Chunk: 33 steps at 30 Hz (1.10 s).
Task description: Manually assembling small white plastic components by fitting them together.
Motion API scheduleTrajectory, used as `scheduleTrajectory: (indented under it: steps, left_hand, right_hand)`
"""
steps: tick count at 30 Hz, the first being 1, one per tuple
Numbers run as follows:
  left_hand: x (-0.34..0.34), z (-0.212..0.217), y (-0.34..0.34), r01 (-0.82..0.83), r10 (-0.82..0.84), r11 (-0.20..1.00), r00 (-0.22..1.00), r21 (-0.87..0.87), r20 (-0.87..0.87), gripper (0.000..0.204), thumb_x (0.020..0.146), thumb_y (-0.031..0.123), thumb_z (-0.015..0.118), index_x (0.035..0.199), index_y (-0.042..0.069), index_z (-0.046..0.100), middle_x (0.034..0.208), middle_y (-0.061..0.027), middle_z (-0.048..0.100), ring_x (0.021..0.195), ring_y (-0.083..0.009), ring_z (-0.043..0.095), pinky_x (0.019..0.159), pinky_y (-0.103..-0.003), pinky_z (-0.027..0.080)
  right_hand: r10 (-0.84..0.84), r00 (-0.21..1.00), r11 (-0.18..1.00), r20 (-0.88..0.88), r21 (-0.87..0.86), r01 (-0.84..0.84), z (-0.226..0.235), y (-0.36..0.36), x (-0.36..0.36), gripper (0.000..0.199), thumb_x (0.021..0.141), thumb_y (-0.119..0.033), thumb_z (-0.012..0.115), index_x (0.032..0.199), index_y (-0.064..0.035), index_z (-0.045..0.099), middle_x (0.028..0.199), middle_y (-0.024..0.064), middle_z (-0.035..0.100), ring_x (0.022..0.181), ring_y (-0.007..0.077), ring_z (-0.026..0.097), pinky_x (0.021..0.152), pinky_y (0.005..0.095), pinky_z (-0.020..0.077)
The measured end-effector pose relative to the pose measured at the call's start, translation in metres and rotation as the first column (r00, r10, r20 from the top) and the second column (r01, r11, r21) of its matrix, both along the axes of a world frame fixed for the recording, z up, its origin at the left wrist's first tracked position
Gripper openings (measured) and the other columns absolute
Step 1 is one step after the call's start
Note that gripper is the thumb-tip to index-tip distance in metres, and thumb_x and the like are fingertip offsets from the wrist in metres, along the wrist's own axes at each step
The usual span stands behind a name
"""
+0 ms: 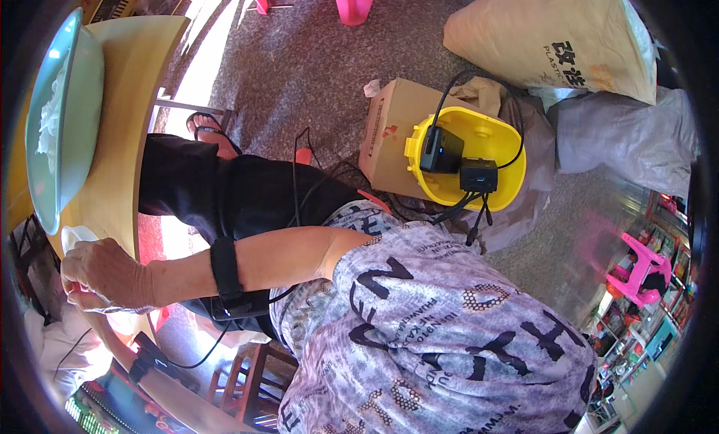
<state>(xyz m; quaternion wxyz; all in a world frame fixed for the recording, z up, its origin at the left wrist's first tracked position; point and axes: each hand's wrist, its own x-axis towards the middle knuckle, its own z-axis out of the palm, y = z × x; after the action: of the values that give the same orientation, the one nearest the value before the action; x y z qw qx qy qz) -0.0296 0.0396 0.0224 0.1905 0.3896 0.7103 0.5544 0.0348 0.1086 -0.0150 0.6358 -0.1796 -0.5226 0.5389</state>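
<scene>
My right hand (pixel 107 277) is at the table's edge with its fingers bent and pressed together. Whatever lies between those fingertips is too small or hidden to make out. A small white, rounded piece (pixel 77 237) shows just beyond its knuckles. Behind it, my left hand (pixel 91 316) is mostly covered, so its fingers cannot be seen. Close by on the light wooden table (pixel 123 119) stands a pale green basin (pixel 81 112) with white pieces (pixel 51 123) in it. Each forearm wears a black strap with a small device and a cable.
A yellow tub (pixel 511 181) holding black devices and cables stands beside a cardboard box (pixel 393 138). Large sacks (pixel 539 37) lie behind them. A pink stool (pixel 640 269) is at the far right, with a wooden stool (pixel 251 381) beneath my arms. Loose cables run over my legs.
</scene>
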Motion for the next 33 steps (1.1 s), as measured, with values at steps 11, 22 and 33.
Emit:
scheduleTrajectory:
  steps: [11, 22, 33]
  left_hand:
    - [-0.082, -0.041, 0.017, 0.186, -0.241, 0.956, 0.939, -0.226, -0.247, 0.035, 0.093, 0.021, 0.053, 0.120, -0.002, 0.055, 0.118, -0.0119, 0.059, 0.111, -0.0207, 0.054, 0.093, -0.033, 0.042]
    - [-0.318, -0.073, 0.048, 0.184, -0.417, 0.858, 0.795, -0.480, -0.441, 0.035, 0.092, 0.021, 0.055, 0.119, -0.001, 0.056, 0.116, -0.0114, 0.061, 0.108, -0.0200, 0.056, 0.089, -0.032, 0.044]
    - [-0.124, -0.019, -0.052, -0.310, -0.065, 0.870, 0.701, -0.385, -0.710, 0.027, 0.078, 0.029, 0.073, 0.085, 0.004, 0.069, 0.075, -0.0034, 0.066, 0.062, -0.0090, 0.051, 0.058, -0.027, 0.044]
  right_hand:
    - [0.110, 0.989, 0.993, 0.096, 0.033, -0.113, -0.004, -0.013, 0.007, 0.016, 0.070, -0.015, 0.071, 0.076, -0.0054, 0.060, 0.075, 0.0101, 0.062, 0.075, 0.0283, 0.063, 0.065, 0.0396, 0.0500]
    - [0.220, 0.967, 0.973, 0.129, 0.045, -0.227, -0.002, -0.020, 0.004, 0.016, 0.072, -0.017, 0.069, 0.075, -0.0058, 0.058, 0.074, 0.0119, 0.061, 0.072, 0.0319, 0.062, 0.065, 0.0426, 0.0482]
    - [0.404, 0.901, 0.912, 0.161, 0.010, -0.411, -0.003, -0.010, 0.024, 0.005, 0.083, -0.005, 0.065, 0.086, -0.0022, 0.062, 0.075, 0.0090, 0.064, 0.061, 0.0134, 0.058, 0.055, 0.0263, 0.0458]
